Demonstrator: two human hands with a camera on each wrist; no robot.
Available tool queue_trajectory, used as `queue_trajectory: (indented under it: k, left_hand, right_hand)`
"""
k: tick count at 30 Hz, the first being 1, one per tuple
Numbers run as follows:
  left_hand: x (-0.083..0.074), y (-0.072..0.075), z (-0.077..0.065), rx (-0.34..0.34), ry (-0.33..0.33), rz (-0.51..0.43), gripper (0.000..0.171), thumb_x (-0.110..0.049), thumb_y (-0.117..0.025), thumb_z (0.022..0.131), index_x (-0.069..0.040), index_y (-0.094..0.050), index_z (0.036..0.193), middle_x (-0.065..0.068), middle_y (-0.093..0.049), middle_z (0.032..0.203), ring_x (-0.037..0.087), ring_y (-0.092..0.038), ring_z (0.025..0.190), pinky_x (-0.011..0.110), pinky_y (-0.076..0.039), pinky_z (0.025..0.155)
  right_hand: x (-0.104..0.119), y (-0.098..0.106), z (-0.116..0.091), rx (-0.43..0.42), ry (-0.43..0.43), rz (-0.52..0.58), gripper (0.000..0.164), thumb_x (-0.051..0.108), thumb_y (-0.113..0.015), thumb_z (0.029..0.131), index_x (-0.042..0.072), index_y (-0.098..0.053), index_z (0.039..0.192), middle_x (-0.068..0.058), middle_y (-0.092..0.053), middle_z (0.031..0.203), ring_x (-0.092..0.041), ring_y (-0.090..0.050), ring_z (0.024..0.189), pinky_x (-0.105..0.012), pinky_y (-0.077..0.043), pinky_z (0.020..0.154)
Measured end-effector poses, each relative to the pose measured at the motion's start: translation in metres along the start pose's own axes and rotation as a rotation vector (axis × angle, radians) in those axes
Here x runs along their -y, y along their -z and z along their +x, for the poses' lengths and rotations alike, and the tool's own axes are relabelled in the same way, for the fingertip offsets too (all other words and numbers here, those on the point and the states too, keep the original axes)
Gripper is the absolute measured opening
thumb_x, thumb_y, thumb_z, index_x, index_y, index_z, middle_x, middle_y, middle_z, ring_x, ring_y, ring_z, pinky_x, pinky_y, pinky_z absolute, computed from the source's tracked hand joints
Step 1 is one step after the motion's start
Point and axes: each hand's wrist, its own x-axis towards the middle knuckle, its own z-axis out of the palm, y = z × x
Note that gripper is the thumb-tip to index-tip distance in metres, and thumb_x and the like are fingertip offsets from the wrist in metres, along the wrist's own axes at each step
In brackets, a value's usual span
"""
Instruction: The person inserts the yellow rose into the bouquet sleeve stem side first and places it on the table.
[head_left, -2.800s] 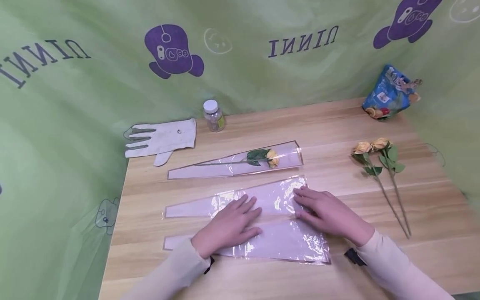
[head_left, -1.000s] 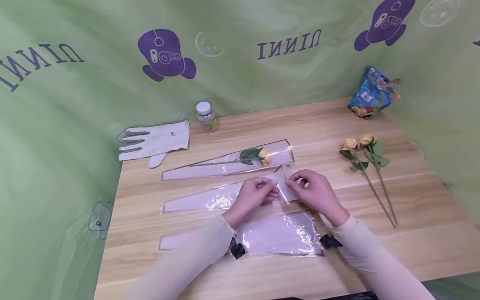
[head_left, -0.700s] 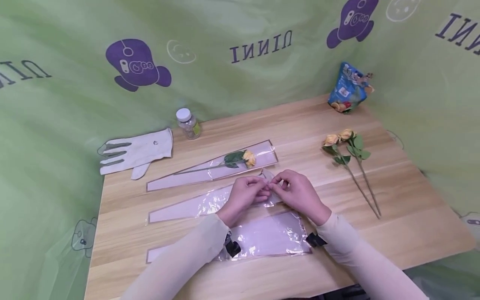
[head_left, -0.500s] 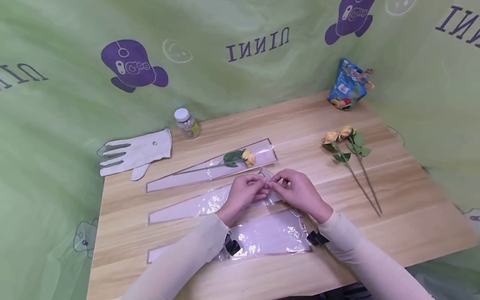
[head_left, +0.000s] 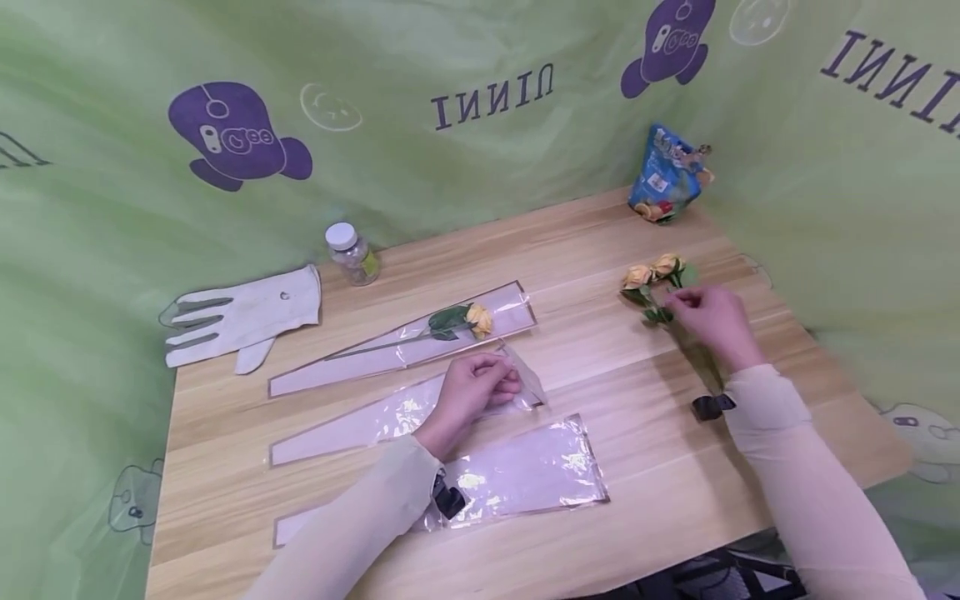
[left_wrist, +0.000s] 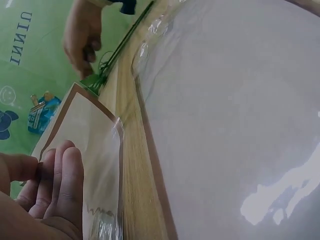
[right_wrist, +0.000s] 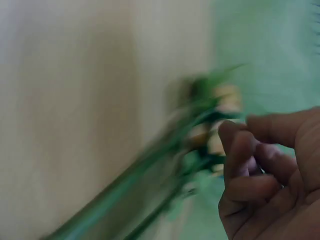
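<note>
The middle flower sleeve (head_left: 360, 427) lies at centre, its raised mouth pinched by the left hand (head_left: 468, 392). Right of centre, two yellow roses (head_left: 638, 277) lie just beside the bent fingertips of the right hand (head_left: 711, 323); whether they grip one cannot be told.

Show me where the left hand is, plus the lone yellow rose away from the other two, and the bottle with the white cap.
Left hand (head_left: 469, 390): head view, back of the hand.
Lone yellow rose (head_left: 449, 320): head view, on its green leaves.
Bottle (head_left: 353, 259): head view, body below the cap.
</note>
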Motion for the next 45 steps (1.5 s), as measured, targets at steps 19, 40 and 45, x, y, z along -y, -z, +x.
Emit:
queue_trajectory:
  k: [19, 40, 45]
  left_hand:
    - [-0.003, 0.014, 0.0, -0.009, 0.005, 0.042, 0.02, -0.01, -0.068, 0.098, 0.005, -0.07, 0.111, 0.018, -0.074, 0.096, 0.022, -0.074, 0.079, 0.038, -0.063, 0.078]
    - [-0.003, 0.002, 0.007, 0.021, 0.011, 0.002, 0.019, -0.009, -0.067, 0.098, 0.006, -0.069, 0.109, 0.018, -0.073, 0.095, 0.022, -0.074, 0.077, 0.035, -0.063, 0.076]
    - [-0.005, 0.001, 0.006, 0.04, 0.003, -0.003, 0.02, -0.008, -0.068, 0.098, 0.008, -0.068, 0.11, 0.019, -0.073, 0.095, 0.022, -0.074, 0.077, 0.035, -0.063, 0.077]
  right_hand:
    - [0.025, -0.011, 0.014, 0.221, 0.004, 0.106, 0.033, 0.028, -0.066, 0.1, -0.002, -0.063, 0.113, -0.008, -0.067, 0.095, -0.023, -0.06, 0.083, -0.031, -0.053, 0.065]
    - [0.088, -0.022, -0.047, -0.173, 0.229, 1.046, 0.02, -0.003, -0.072, 0.092, -0.011, -0.058, 0.103, -0.019, -0.065, 0.093, -0.027, -0.073, 0.073, -0.029, -0.061, 0.057]
    - [0.086, -0.032, -0.047, -0.173, 0.211, 1.017, 0.022, -0.002, -0.072, 0.093, -0.013, -0.057, 0.106, -0.02, -0.066, 0.094, -0.029, -0.073, 0.075, -0.03, -0.062, 0.058]
